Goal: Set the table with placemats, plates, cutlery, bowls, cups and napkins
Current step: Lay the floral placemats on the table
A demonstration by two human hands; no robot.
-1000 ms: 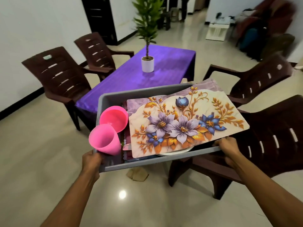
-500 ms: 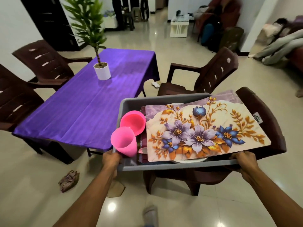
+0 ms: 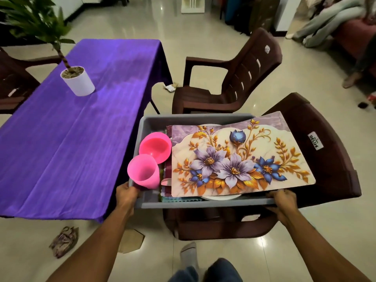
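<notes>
i see the grey tub (image 3: 203,204) held up over a brown chair (image 3: 325,159), just to the right of the bench (image 3: 61,139). a flower placemat (image 3: 234,159) lies on top of the things in the tub, and its right end sticks out past the tub's side. a white plate (image 3: 221,197) peeks out from under the mat at the near edge. two pink cups (image 3: 144,174) sit at the left end of the tub, one tipped toward me and one behind it, touching. some folded cloths lie under the mat, but i cannot tell what they are.

my left hand (image 3: 127,195) grips the near left corner of the tub, fingers wrapped around the rim. my right hand (image 3: 284,201) grips the near right corner the same way, fingers curled under.

the bench has a purple cloth over it. a white pot with a green plant (image 3: 78,80) stands on the far part of it. a second brown chair (image 3: 234,78) stands past the tub. a crumpled rag (image 3: 64,241) lies on the floor near the bench
</notes>
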